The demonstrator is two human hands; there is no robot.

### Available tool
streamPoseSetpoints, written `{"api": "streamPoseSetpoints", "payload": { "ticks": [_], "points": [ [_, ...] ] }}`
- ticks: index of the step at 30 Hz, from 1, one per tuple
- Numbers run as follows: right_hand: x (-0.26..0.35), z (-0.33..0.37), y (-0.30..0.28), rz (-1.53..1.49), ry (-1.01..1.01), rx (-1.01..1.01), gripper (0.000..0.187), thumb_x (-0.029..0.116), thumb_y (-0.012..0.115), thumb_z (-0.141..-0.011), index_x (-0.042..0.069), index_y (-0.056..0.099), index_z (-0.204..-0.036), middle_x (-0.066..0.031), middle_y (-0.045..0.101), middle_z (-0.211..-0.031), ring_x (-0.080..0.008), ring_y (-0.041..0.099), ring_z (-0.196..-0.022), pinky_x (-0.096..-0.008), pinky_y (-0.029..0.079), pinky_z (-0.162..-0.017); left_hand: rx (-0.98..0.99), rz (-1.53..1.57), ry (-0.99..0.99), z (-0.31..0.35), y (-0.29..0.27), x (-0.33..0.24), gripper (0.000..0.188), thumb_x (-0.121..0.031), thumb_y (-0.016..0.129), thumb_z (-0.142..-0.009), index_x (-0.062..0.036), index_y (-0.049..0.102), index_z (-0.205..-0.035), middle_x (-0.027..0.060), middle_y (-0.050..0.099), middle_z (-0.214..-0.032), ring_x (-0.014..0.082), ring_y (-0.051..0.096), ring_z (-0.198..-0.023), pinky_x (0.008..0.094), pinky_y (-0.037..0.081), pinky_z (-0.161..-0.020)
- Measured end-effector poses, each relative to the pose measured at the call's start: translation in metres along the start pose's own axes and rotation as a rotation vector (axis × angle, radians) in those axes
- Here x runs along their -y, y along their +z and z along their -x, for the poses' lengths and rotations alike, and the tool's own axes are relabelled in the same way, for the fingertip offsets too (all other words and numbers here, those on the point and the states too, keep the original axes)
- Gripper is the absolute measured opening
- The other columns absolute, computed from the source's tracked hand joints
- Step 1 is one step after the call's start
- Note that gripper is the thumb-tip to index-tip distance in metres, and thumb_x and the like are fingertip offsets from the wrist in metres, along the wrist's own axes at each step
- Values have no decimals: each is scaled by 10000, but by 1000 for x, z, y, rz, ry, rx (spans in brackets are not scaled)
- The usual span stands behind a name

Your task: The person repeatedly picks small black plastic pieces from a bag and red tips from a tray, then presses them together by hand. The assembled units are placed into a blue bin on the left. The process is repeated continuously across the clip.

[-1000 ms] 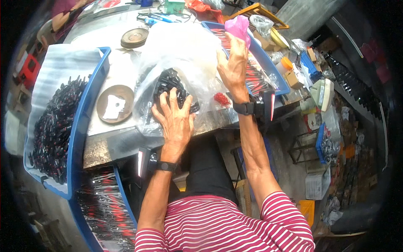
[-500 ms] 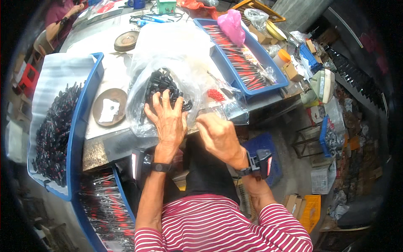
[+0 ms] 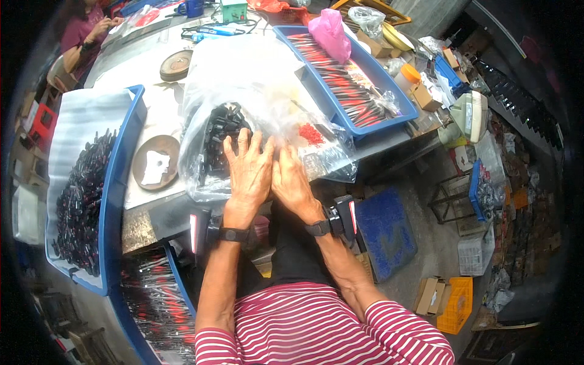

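A large clear plastic bag lies on the work table, with a heap of small black parts inside it and a few red bits near its right side. My left hand lies flat on the bag with fingers spread, just below the black parts. My right hand rests beside it, pressing the bag's near edge, fingers together. Both hands touch the plastic; neither clearly grips anything.
A blue tray of dark parts sits to the left, a blue tray of red and black pieces with a pink bag to the right. Round brown dishes lie on the table. Another person sits far left.
My right hand came down from the far blue tray to the bag's near edge and now sits next to my left hand, which stayed on the bag.
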State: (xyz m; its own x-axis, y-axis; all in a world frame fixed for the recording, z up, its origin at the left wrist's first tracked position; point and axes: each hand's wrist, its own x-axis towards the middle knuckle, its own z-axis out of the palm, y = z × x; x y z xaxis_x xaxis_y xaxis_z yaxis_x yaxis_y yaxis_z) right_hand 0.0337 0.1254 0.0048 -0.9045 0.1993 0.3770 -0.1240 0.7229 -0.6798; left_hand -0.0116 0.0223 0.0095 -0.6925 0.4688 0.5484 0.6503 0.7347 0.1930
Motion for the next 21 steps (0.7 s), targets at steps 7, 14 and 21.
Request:
{"api": "streamPoseSetpoints", "payload": {
  "ticks": [7,14,21],
  "points": [
    [-10,-19,9,-41,-71,11,455,30,463,-838,-123,389,-1260,-338,471,-1178,-472,490,-1071,-457,427,-899,-96,-34,-80,-8,7,2,295,-126,619,-735,-77,598,-1025,98,567,-1065,308,443,-1149,537,247,-993],
    [2,-20,7,-179,112,-122,348,9,449,-837,-84,509,-1167,-301,574,-1029,-400,585,-932,-406,465,-791,-153,32,-147,-13,10,3,179,-128,635,-731,-94,641,-906,54,596,-1012,260,478,-1088,508,249,-992],
    [0,-10,11,-136,13,-383,341,-38,470,-799,-76,550,-1128,-246,641,-953,-314,653,-838,-357,505,-725,-183,79,-176,-11,9,3,164,-161,640,-736,-110,645,-892,57,601,-983,256,489,-1064,524,245,-988]
  ]
}}
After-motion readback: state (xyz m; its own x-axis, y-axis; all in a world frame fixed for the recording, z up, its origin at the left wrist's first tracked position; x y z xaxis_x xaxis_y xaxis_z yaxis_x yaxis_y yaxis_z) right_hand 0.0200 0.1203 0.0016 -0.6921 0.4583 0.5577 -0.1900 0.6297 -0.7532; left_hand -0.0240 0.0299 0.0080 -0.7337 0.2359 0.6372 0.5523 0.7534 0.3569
